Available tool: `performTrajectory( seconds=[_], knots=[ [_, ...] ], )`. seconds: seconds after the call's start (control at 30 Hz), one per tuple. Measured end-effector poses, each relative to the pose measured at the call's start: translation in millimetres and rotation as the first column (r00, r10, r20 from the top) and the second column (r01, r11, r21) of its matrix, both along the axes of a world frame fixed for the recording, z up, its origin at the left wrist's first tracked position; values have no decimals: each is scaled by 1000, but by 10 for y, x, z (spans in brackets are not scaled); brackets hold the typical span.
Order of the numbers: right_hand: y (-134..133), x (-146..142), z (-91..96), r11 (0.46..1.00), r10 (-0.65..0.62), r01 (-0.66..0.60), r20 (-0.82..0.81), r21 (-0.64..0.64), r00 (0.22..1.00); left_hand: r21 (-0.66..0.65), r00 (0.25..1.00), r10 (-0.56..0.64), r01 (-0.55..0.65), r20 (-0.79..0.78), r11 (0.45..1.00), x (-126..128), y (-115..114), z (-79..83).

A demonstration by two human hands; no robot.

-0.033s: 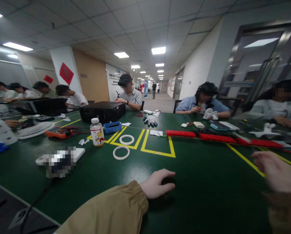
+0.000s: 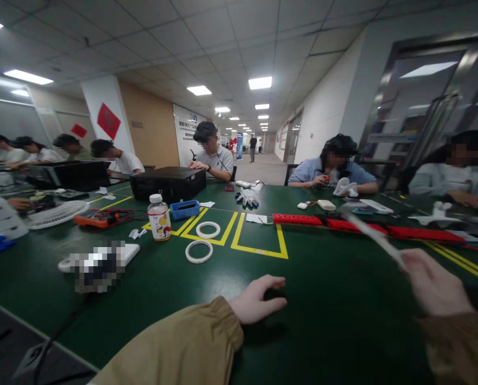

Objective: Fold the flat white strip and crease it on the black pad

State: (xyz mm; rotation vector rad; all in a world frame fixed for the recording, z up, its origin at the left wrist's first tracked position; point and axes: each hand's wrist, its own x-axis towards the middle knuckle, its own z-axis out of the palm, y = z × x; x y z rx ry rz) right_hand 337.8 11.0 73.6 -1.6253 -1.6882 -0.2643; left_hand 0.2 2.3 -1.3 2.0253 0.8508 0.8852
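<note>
My right hand (image 2: 437,283) is at the right, blurred by motion, its fingers closed on one end of a long, thin, pale strip (image 2: 377,238). The strip slants up and leftward over the green table, its far end in front of a red bar (image 2: 355,226). What the strip is made of, I cannot tell. My left hand (image 2: 259,300) is low in the middle, just over or on the tabletop, with thumb and fingers apart and nothing between them. Beyond it lie two white tape rings (image 2: 199,252), one behind the other.
Yellow tape lines (image 2: 260,251) mark the green table (image 2: 323,299). A labelled bottle (image 2: 159,218), a blue tray (image 2: 185,210), an orange meter (image 2: 98,217) and a black box (image 2: 168,184) stand to the left. Gloves (image 2: 247,198) lie farther back. Several people sit around the table.
My right hand has moved left with the pale strip, which now shows more plainly in front of the red bars. My left hand has hardly moved.
</note>
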Motion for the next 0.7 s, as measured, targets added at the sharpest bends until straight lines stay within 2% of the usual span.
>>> performTrajectory(
  seconds=[0.03, 0.1, 0.17, 0.23, 0.47, 0.57, 0.7],
  knots=[
    [-6, -150, -71, 997, 65, -65, -6, -36, 998, -66, 997, 33, -28, 74, 997, 1, 21, -11],
    [-42, -427, -217, 958, 270, -267, 20, -99, 963, -161, 980, 80, -50, 183, 986, -2, 53, -18],
    [-69, -612, -347, 893, 437, -425, 60, -145, 897, -175, 968, 112, -73, 223, 982, -11, 70, -3],
    [-61, -685, -448, 852, 514, -495, 92, -171, 853, -136, 968, 138, -111, 211, 985, -24, 76, 22],
    [107, -603, -638, 845, 531, -494, 212, -205, 820, -131, 967, 147, -122, 206, 984, -39, 68, 33],
    [148, -613, -672, 831, 556, -519, 246, -200, 794, -131, 956, 195, -169, 217, 977, -37, 54, 46],
    [130, -663, -678, 840, 543, -516, 268, -170, 796, -151, 949, 189, -155, 254, 976, -27, 60, 44]
  ],
)
